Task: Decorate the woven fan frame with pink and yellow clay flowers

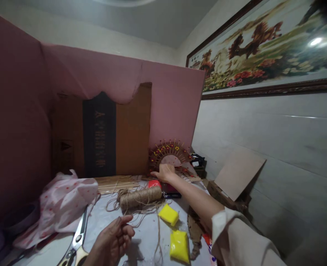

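My right hand point(165, 173) reaches to the back of the table, in front of a brown fan-shaped piece point(166, 149) with thin sticks and small red and yellow decorations. Its fingers bend away from me, so whatever they hold is hidden. Just below it lie a red packet point(154, 183) and a dark-handled tool point(172, 195). Palm turned up, my left hand point(114, 238) hovers near the front with loosely curled fingers and nothing in them. Beyond it is a roll of jute twine point(140, 197) with loose strands.
Large scissors point(78, 236) lie at left beside a spotted cloth point(66, 201). Thin wooden sticks point(116, 183) lie behind the twine. Two yellow packets point(179, 245) rest near my right forearm. Pink board and a cardboard panel point(132, 136) stand at the back.
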Tool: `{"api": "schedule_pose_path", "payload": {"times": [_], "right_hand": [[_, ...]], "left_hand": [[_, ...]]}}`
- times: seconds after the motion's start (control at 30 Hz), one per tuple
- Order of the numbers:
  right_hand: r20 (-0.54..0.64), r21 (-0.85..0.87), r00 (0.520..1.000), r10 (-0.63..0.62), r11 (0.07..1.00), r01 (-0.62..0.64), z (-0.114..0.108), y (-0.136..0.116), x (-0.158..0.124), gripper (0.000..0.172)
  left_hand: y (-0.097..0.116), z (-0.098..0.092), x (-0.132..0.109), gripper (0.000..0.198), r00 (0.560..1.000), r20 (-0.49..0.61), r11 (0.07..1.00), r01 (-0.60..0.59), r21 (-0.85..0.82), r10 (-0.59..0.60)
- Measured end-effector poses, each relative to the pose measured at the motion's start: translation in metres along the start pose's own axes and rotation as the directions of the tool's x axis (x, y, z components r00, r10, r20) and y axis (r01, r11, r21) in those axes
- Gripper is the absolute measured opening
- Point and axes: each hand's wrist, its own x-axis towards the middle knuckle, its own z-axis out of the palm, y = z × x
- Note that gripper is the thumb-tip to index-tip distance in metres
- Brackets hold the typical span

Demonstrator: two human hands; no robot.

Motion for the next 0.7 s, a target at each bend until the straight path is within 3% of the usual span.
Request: {"api": "schedule_pose_path", "payload": {"times": [0.17, 0.3, 0.5, 0.7], "right_hand": [[0.035, -0.016, 0.997, 0.064, 0.998, -0.064, 0.009, -0.016, 0.010, 0.030], [-0.004, -0.015, 0.998, 0.068, 0.998, -0.068, -0.001, -0.010, 0.002, 0.029], [-0.130, 0.076, 0.991, -0.022, 0.997, 0.032, -0.019, 0.023, -0.062, 0.024], [-0.160, 0.295, 0.986, -0.046, 0.951, 0.092, -0.012, 0.040, -0.127, 0.011]], "left_hand": [[0.001, 0.003, -0.003, 0.032, 1.000, 0.003, 1.000, -0.015, -0.009, 0.015], [0.001, 0.006, -0.004, 0.028, 1.000, -0.006, 1.000, -0.021, -0.003, 0.021], [0.003, 0.015, -0.010, 0.029, 0.998, 0.013, 0.998, -0.056, 0.016, 0.056], [-0.008, 0.010, 0.001, 0.029, 0.993, 0.059, 0.987, -0.108, 0.120, 0.101]]}}
